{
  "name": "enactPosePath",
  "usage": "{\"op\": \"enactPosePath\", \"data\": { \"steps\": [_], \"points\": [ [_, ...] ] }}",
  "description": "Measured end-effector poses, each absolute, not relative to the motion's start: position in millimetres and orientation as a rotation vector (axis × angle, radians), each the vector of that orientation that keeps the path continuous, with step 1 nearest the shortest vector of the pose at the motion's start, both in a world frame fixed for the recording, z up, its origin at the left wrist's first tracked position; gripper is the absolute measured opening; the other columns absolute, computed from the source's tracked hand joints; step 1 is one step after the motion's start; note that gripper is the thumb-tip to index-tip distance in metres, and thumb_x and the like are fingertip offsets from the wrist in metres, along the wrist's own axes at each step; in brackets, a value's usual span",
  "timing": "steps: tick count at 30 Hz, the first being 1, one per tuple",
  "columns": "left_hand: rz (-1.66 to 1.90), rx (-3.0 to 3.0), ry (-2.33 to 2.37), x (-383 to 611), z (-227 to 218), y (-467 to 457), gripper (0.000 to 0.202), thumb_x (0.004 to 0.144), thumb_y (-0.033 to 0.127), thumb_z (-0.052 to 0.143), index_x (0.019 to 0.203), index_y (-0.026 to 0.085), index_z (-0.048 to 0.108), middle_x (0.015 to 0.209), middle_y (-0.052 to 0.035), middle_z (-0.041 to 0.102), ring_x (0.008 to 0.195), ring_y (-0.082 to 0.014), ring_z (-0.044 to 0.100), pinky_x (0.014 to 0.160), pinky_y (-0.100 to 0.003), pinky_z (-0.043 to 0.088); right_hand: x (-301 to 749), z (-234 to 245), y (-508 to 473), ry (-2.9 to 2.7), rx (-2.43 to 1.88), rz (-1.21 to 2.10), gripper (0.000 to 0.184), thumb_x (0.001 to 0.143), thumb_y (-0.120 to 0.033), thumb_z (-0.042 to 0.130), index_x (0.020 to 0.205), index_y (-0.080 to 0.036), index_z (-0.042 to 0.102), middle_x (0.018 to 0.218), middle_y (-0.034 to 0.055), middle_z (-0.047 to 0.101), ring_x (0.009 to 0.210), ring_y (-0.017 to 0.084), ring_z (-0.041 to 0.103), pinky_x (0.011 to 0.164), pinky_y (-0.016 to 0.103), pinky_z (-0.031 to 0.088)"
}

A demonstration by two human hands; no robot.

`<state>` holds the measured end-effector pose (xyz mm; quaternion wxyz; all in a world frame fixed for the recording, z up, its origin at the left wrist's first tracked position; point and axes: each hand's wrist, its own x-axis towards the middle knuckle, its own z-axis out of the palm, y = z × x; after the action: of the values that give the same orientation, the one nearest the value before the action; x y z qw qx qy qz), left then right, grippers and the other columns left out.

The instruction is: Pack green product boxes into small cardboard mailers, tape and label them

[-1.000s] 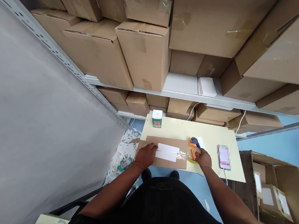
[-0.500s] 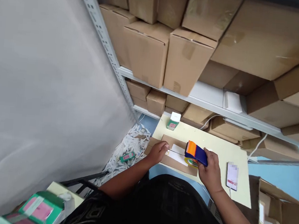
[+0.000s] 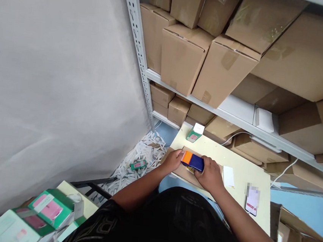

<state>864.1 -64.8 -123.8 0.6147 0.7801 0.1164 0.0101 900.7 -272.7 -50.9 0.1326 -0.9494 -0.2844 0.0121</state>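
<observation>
A flat brown cardboard parcel (image 3: 186, 173) lies at the near left edge of a pale yellow table (image 3: 240, 161). My right hand (image 3: 210, 175) is closed round an orange and blue tape dispenser (image 3: 192, 160) that rests on top of the parcel. My left hand (image 3: 172, 160) presses on the parcel's left end, touching the dispenser's orange end; its fingers are curled down. The white label on the parcel is hidden under the dispenser and hands.
On the table stand a small green and white box (image 3: 194, 132), a white slip (image 3: 228, 176) and a phone (image 3: 252, 199) on a cable. Shelves of cardboard boxes (image 3: 223, 71) rise behind. White paper strips (image 3: 137, 160) litter the floor at left. Green and pink boxes (image 3: 47, 211) sit near left.
My right hand drew the tape dispenser leftward across the parcel, from its right end to its left end beside my left hand. The view swung left and down.
</observation>
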Motion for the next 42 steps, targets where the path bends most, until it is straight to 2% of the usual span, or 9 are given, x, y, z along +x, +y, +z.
{"op": "enactPosePath", "data": {
  "steps": [5,13,20,24,27,33,37,39,42],
  "points": [
    [0.098,1.980,0.164,868,-126,-53,0.038,0.102,0.041,0.040,0.073,0.021,0.054,0.072,-0.0021,0.062,0.070,-0.0182,0.056,0.066,-0.029,0.039,918,-29,-259,-0.847,-2.854,0.275,0.044,0.078,-0.043,0.077,0.112,-0.024,0.056,0.095,0.0068,0.071,0.078,0.025,0.065,0.065,0.030,0.037],
    [0.095,2.102,0.191,868,-127,-16,0.040,0.101,0.041,0.039,0.069,0.022,0.053,0.067,-0.0005,0.057,0.068,-0.0178,0.055,0.067,-0.029,0.039,919,-5,-288,-0.866,-2.949,0.405,0.042,0.083,-0.053,0.070,0.111,-0.024,0.055,0.093,0.0068,0.073,0.075,0.025,0.067,0.061,0.030,0.031],
    [0.032,2.123,0.284,865,-159,-5,0.032,0.097,0.038,0.042,0.074,0.022,0.058,0.073,-0.0034,0.062,0.078,-0.0212,0.060,0.074,-0.031,0.043,913,-15,-302,-0.927,-3.017,0.447,0.043,0.083,-0.041,0.070,0.119,-0.023,0.055,0.099,0.0101,0.071,0.084,0.027,0.067,0.065,0.032,0.036],
    [0.014,2.088,0.307,865,-166,-7,0.037,0.099,0.040,0.039,0.072,0.022,0.056,0.069,-0.0020,0.061,0.072,-0.0202,0.059,0.071,-0.031,0.043,915,-19,-306,-1.013,-2.982,0.447,0.046,0.091,-0.042,0.062,0.131,-0.020,0.053,0.104,0.0130,0.070,0.088,0.029,0.067,0.070,0.035,0.041],
    [0.026,2.066,0.305,865,-168,-4,0.038,0.100,0.043,0.038,0.072,0.022,0.056,0.066,-0.0011,0.060,0.071,-0.0197,0.059,0.069,-0.031,0.042,918,-17,-312,-1.074,-2.968,0.451,0.054,0.090,-0.036,0.063,0.141,-0.020,0.049,0.109,0.0143,0.068,0.090,0.030,0.066,0.075,0.036,0.043],
    [-0.042,2.125,0.367,867,-187,-19,0.036,0.101,0.036,0.038,0.076,0.021,0.060,0.075,-0.0042,0.065,0.077,-0.0210,0.062,0.076,-0.032,0.045,915,-19,-317,-1.138,-2.994,0.400,0.059,0.093,-0.038,0.062,0.147,-0.020,0.047,0.115,0.0162,0.065,0.097,0.032,0.063,0.085,0.040,0.044],
    [-0.147,2.138,0.365,872,-201,-41,0.037,0.100,0.039,0.043,0.076,0.020,0.064,0.077,-0.0067,0.068,0.080,-0.0230,0.066,0.077,-0.033,0.048,913,-20,-311,-1.120,-3.037,0.443,0.060,0.092,-0.033,0.062,0.147,-0.016,0.044,0.121,0.0159,0.062,0.104,0.032,0.060,0.090,0.040,0.041],
    [-0.180,2.152,0.388,874,-201,-45,0.037,0.101,0.041,0.044,0.084,0.018,0.068,0.085,-0.0100,0.071,0.086,-0.0251,0.068,0.081,-0.035,0.049,912,-18,-307,-1.099,-3.050,0.468,0.060,0.091,-0.034,0.062,0.146,-0.015,0.045,0.121,0.0156,0.062,0.106,0.032,0.059,0.092,0.040,0.040],
    [-0.125,2.233,0.477,871,-189,-40,0.039,0.095,0.040,0.055,0.119,0.012,0.067,0.114,-0.0183,0.071,0.108,-0.0308,0.068,0.092,-0.041,0.051,910,-15,-300,-1.039,-3.065,0.491,0.058,0.090,-0.036,0.063,0.142,-0.016,0.047,0.119,0.0145,0.061,0.107,0.032,0.057,0.093,0.040,0.038]
  ]
}}
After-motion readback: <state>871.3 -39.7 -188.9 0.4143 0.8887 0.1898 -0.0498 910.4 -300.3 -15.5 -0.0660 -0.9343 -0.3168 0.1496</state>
